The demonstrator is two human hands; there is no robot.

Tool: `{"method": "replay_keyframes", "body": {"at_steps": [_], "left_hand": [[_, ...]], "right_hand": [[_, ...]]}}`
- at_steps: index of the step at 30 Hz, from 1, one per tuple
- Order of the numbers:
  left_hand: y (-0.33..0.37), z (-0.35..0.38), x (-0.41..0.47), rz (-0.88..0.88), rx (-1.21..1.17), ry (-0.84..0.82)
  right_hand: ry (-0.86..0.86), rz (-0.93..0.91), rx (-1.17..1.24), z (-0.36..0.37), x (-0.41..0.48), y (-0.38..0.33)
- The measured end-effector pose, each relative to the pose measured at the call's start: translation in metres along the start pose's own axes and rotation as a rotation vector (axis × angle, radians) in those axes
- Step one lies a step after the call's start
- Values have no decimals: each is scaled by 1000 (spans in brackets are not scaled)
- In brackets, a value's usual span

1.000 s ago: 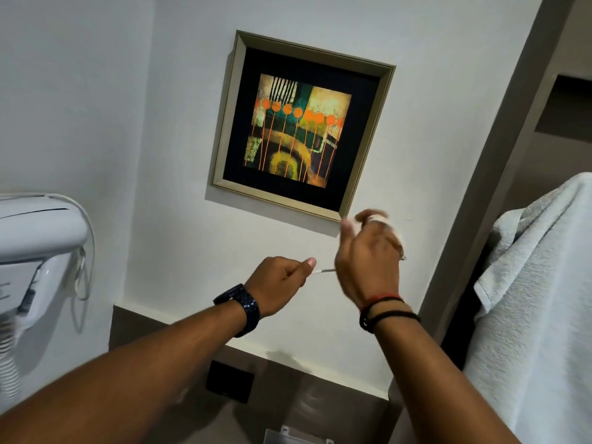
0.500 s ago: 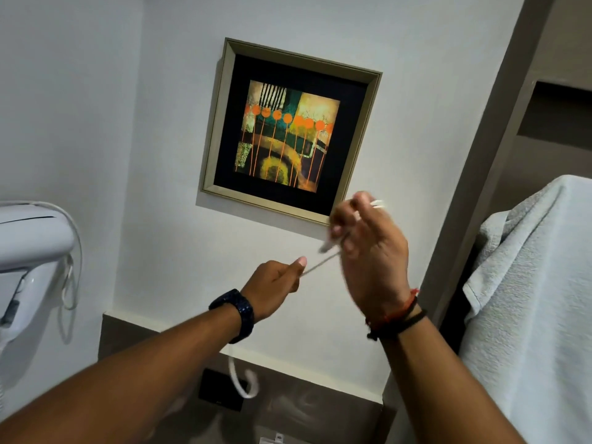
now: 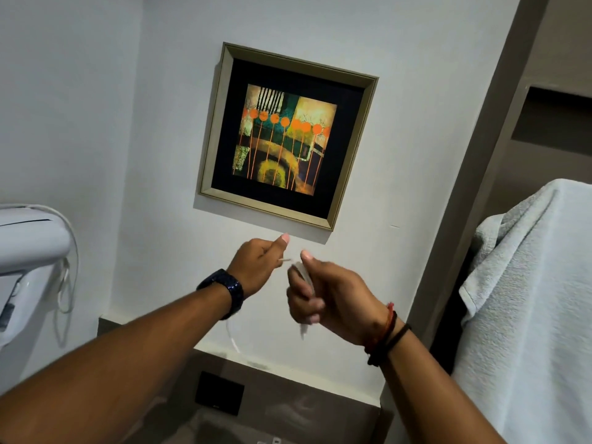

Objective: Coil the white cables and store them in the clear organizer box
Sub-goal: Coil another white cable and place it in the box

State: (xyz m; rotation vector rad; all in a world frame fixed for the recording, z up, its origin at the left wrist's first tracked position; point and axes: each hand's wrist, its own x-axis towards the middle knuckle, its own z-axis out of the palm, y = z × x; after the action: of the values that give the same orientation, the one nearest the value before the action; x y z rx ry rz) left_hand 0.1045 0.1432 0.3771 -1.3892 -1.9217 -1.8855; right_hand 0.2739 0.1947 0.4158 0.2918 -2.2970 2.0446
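Left hand (image 3: 256,267) pinches cable (image 3: 302,277) end; right hand (image 3: 330,302) fisted round coil, just right; slack hangs below.

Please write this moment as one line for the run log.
step: coiling thin white cable | left hand: pinches cable end | right hand: closed grip on coil | clear organizer box: not visible

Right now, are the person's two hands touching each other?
Apart. The head view shows white wall between the left hand and the right hand, each closed on the white cable.
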Motion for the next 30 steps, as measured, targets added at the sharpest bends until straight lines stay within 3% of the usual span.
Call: {"method": "replay_keyframes", "body": {"at_steps": [3,5,7,9,11,12,14,16,18,21,26,30], "left_hand": [[1,21,-12,-107,-181,-120],[3,31,-22,-101,-172,-195],[3,35,-32,-96,-133,-230],[4,35,-39,-28,-97,-244],[6,32,-42,53,-28,-264],[6,29,-42,82,4,-267],[8,18,-38,137,81,-262],[7,4,-32,202,176,-258],[5,-10,-25,259,277,-269],[5,-26,-17,374,378,-272],[18,-33,-12,585,404,-130],[25,-19,-17,516,356,-8]], "right_hand": [[47,-261,147,14,5,-22],[235,-439,156,12,6,-33],[547,-564,70,4,9,-40],[937,-607,-264,-9,12,-42],[1215,-567,-832,-25,14,-34],[1237,-492,-1131,-33,13,-25],[1106,-248,-1582,-44,6,-5],[895,-6,-1700,-50,-1,15],[673,149,-1466,-50,-6,27],[412,159,-960,-38,-8,37],[222,-8,-354,-12,-2,28],[119,-114,4,-4,1,11]]}}
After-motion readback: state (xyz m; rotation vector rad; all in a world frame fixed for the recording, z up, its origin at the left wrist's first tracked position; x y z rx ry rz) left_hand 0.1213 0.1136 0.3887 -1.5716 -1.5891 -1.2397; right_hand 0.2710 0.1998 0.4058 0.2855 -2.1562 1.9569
